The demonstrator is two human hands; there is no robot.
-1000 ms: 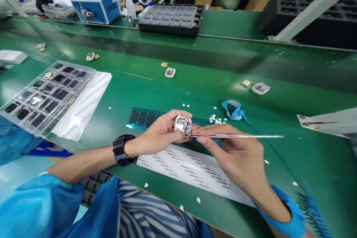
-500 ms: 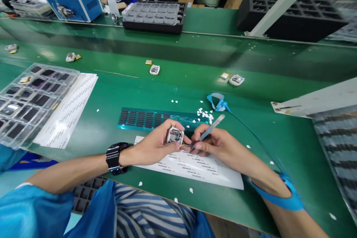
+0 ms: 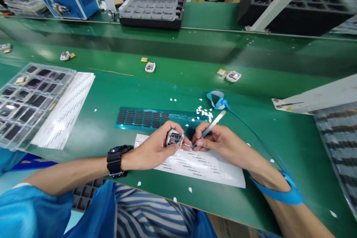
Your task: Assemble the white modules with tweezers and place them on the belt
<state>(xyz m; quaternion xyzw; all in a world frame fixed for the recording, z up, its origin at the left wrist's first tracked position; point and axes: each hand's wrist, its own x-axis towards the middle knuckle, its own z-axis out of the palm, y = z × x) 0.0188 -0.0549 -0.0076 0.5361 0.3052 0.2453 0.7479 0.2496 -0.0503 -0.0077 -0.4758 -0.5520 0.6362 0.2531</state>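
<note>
My left hand grips a small white square device case with an exposed circuit board inside, just above a white label sheet. My right hand holds metal tweezers like a pen, tips down at the sheet right beside the case. A teal strip of small black pads lies just beyond both hands. A black watch sits on my left wrist and a blue strap on my right wrist.
A clear tray of black screens and a second label sheet lie at left. Loose device cases rest on the green belt. White paper bits, a blue wrist-strap loop, and a black tray are farther back.
The hands dropped from mid-air toward the label sheet. The tweezers swung from lying level, pointing right, to tips-down at the sheet beside the case.
</note>
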